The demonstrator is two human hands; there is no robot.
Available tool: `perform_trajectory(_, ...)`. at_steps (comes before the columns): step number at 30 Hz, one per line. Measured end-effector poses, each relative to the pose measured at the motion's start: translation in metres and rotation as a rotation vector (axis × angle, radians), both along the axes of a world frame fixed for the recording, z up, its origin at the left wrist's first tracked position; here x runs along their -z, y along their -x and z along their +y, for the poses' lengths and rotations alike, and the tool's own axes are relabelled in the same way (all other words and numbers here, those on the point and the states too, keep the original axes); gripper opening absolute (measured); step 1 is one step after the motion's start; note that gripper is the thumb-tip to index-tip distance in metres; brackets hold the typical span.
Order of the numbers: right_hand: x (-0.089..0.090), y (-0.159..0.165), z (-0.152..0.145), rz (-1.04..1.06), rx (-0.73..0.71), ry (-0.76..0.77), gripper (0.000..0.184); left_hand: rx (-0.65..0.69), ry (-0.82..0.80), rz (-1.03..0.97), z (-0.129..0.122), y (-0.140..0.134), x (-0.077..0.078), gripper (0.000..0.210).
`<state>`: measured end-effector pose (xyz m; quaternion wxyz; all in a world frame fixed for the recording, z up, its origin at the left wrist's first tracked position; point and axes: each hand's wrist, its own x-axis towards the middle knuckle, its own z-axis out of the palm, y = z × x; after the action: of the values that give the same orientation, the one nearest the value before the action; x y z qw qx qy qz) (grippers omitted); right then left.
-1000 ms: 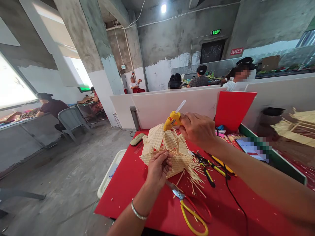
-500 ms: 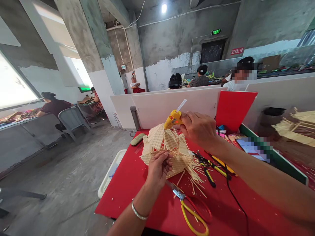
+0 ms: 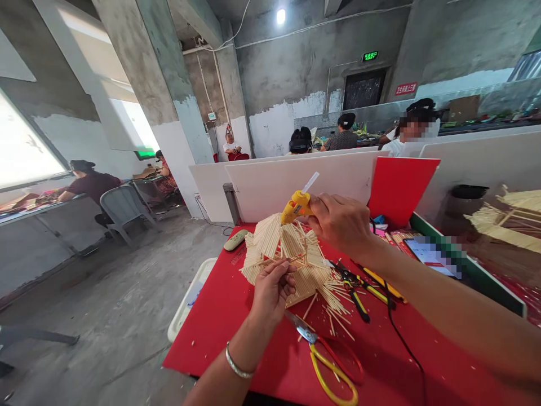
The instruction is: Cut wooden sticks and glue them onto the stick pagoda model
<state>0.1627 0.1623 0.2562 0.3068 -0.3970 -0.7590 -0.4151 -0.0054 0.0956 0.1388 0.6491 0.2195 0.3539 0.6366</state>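
My right hand [image 3: 343, 221] is closed around a yellow hot glue gun [image 3: 295, 206], with a clear glue stick [image 3: 310, 184] standing out of its back end. The gun's nozzle points down at the peak of a model roof [image 3: 267, 235] built of thin pale wooden sticks. In front of it, my left hand [image 3: 274, 288] pinches the near lower edge of this stick model, its fingertips hiding the exact spot. Lower tiers of sticks [image 3: 311, 276] spread out below the peak. Loose sticks [image 3: 336, 296] fan out to the right of the model.
Scissors with red and yellow handles [image 3: 323, 355] lie near me on the red table [image 3: 228, 332]. Black-and-yellow pliers [image 3: 357, 293], a black cord [image 3: 399, 330], a phone [image 3: 431, 256] and a pale green remote-like object [image 3: 235, 240] lie around the model. White partitions stand behind; people sit beyond.
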Motion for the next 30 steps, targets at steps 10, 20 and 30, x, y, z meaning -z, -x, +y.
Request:
perform_trajectory(10,0.0012,0.0008,0.0029,0.000,0.009,-0.011,0.023,0.004,-0.001,0.002,0.0005,0.0006,0.0003,0.030)
perform_trajectory(20,0.0004,0.0026,0.0074,0.026,0.054,0.009,0.029,0.012,-0.014,-0.004,0.0006,0.0017,0.0000,0.028)
perform_trajectory(30,-0.0005,0.0051,0.0060,0.060,0.077,0.016,0.033,0.008,-0.004,0.003,0.0010,0.0025,-0.0008,0.028)
